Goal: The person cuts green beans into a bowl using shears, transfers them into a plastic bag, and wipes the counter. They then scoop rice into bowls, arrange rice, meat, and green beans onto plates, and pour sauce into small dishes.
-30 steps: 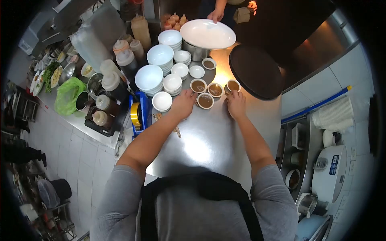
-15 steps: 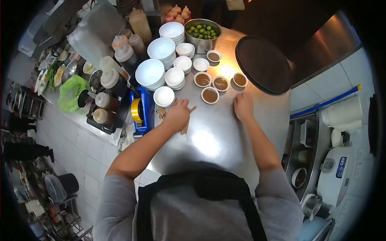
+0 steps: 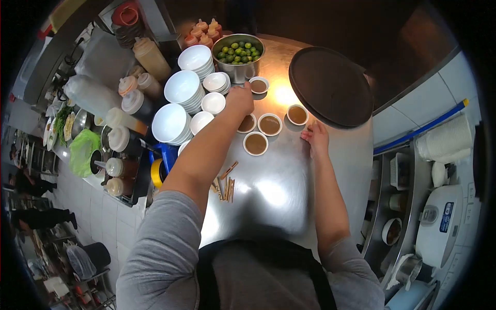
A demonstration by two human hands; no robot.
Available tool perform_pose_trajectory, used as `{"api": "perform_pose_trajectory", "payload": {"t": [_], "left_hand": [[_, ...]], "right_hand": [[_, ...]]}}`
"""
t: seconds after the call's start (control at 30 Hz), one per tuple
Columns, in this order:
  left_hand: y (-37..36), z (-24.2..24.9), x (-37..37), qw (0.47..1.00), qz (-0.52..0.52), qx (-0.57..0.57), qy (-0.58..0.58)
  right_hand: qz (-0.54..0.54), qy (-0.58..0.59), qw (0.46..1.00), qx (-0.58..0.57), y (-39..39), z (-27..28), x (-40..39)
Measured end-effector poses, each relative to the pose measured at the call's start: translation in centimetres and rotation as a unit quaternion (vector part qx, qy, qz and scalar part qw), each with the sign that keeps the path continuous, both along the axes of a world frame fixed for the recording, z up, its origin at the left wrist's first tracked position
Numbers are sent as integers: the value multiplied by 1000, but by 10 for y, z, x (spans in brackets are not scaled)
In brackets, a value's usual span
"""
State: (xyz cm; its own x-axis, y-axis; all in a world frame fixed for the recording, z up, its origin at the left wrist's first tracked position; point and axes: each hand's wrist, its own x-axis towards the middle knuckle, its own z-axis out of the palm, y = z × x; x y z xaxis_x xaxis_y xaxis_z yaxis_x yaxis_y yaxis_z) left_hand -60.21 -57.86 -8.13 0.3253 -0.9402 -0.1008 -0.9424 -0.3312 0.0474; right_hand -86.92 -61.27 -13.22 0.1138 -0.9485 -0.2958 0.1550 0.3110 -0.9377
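Note:
My left hand (image 3: 241,99) reaches across the steel table to the small bowls, its fingers curled down and partly hidden. The small white bowl that stood there is out of sight beneath it. Brown sauce fills several small bowls: one (image 3: 259,86) just beyond that hand, one (image 3: 246,124) partly behind my wrist, others (image 3: 269,125) (image 3: 256,143) in the middle. My right hand (image 3: 316,138) hovers or rests at the table, fingers loosely apart, close to a sauce bowl (image 3: 297,114) but not holding it. Wooden clothespins (image 3: 226,187) lie nearer my body.
Stacked white bowls (image 3: 171,123) and smaller stacks (image 3: 213,103) stand left. Behind are a steel pot of green limes (image 3: 237,56) and a dark round tray (image 3: 330,87). Squeeze bottles (image 3: 121,168) and a blue tape dispenser (image 3: 168,155) line the left side; a rice cooker (image 3: 439,225) sits right.
My left hand has left the clothespins and moved forward to the small bowls. My right hand stays near the right sauce bowl, its fingers now more apart. The view has shifted.

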Motion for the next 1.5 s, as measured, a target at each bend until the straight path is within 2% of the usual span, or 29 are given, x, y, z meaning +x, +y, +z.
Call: {"api": "perform_pose_trajectory", "payload": {"t": [0.13,0.33,0.43,0.57,0.67,0.77,0.87,0.9,0.93,0.97,1.0,1.03,1.07,1.13,1.17,1.23,1.33,1.5], "left_hand": [[1,13,2,1000,3,16,2],[22,77,2,993,-28,-111,21],[35,102,25,993,22,-116,-16],[39,80,57,996,42,-58,-57],[44,67,61,989,-3,-106,-103],[55,71,35,975,-67,-196,-84],[71,72,-5,977,-82,-193,35],[78,69,-18,968,-60,-212,120],[86,65,-32,951,-37,-230,204],[95,57,-47,904,16,-269,331],[106,46,-63,837,68,-303,451],[119,27,-78,779,98,-339,519],[132,9,-92,712,128,-372,581],[159,-6,-121,515,269,-334,743],[168,-8,-130,458,319,-316,767],[178,-10,-142,335,414,-275,801],[173,-20,-140,287,401,-278,824],[160,-17,-143,280,362,-257,851]], "right_hand": [[67,-14,998,5,-31,-3,16],[126,23,992,7,-52,3,50],[186,33,982,13,-63,1,67],[241,76,968,-1,-66,2,91],[255,59,965,10,-60,8,106],[289,49,956,6,-56,9,119],[328,41,944,8,-53,11,131],[338,37,940,15,-53,10,134],[348,34,937,21,-52,10,136],[365,40,930,24,-50,16,134],[356,41,934,-13,-48,17,131],[345,43,936,-50,-45,17,124],[334,44,938,-87,-41,17,116],[333,176,901,-214,-23,30,83],[330,242,870,-274,-11,35,68],[328,270,853,-301,12,36,51],[294,288,855,-316,41,36,44],[230,264,878,-327,37,18,54]]}}
